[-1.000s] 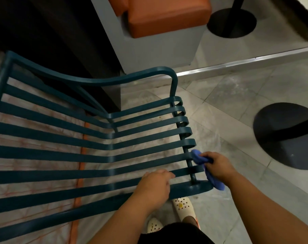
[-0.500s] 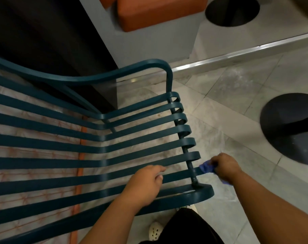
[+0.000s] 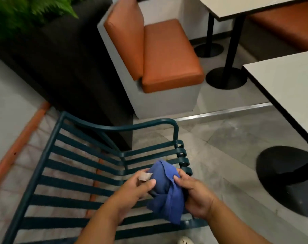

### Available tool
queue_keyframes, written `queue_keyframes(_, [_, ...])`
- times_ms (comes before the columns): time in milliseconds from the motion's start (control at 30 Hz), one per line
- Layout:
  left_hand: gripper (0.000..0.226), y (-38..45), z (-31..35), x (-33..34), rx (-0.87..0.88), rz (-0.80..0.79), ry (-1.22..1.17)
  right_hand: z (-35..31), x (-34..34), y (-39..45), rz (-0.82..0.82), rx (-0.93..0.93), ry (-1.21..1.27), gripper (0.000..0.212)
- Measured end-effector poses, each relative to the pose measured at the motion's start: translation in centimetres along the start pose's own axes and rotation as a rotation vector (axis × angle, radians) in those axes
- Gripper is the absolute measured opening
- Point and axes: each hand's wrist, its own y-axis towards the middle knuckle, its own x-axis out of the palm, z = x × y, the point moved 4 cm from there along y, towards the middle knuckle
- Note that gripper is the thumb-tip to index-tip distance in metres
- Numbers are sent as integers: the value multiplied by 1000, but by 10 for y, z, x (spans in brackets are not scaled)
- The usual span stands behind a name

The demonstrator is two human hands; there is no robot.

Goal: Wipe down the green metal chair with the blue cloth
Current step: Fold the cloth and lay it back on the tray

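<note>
Both hands grip the blue cloth [image 3: 164, 189] — left hand [image 3: 132, 191] pinching its left side, right hand [image 3: 193, 192] curled around its right side. Cloth is bunched above the green metal chair [image 3: 75, 166] seat slats. Beyond the chair — an orange cushioned bench [image 3: 167, 55].

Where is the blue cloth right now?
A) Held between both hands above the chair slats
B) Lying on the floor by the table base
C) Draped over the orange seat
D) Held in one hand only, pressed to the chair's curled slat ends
A: the blue cloth is bunched between the left hand and the right hand, above the slats of the green metal chair.
</note>
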Motion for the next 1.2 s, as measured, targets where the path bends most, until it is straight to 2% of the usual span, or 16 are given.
queue_keyframes(167, [36,-36,20,-10,69,48,-155,-3,57,-16,-81,-51,19,57])
queue_keyframes(300, [24,-68,32,-12,195,88,-136,4,85,-40,65,-106,-279,62])
queue_keyframes(433, [16,-110,45,-18,324,181,80,6,114,-71,100,-197,-683,42])
queue_keyframes(567, [16,-147,53,-28,410,280,204,4,141,-103,152,-374,-947,19])
queue_keyframes(700, [22,-176,61,-20,437,243,130,4,152,-131,149,-409,-890,20])
queue_keyframes(800, [28,-197,76,2,485,125,48,-1,154,-154,58,-371,-720,27])
queue_keyframes(867, [31,-207,88,22,517,73,46,-10,156,-170,-19,-347,-652,40])
queue_keyframes(1000, [32,-219,113,63,575,24,65,-43,154,-201,-39,-448,-739,37])
queue_keyframes(1100, [34,-221,129,95,622,55,57,-75,139,-225,12,-520,-808,31])
queue_keyframes(1200, [25,-216,139,131,631,112,69,-110,123,-253,46,-547,-970,28])
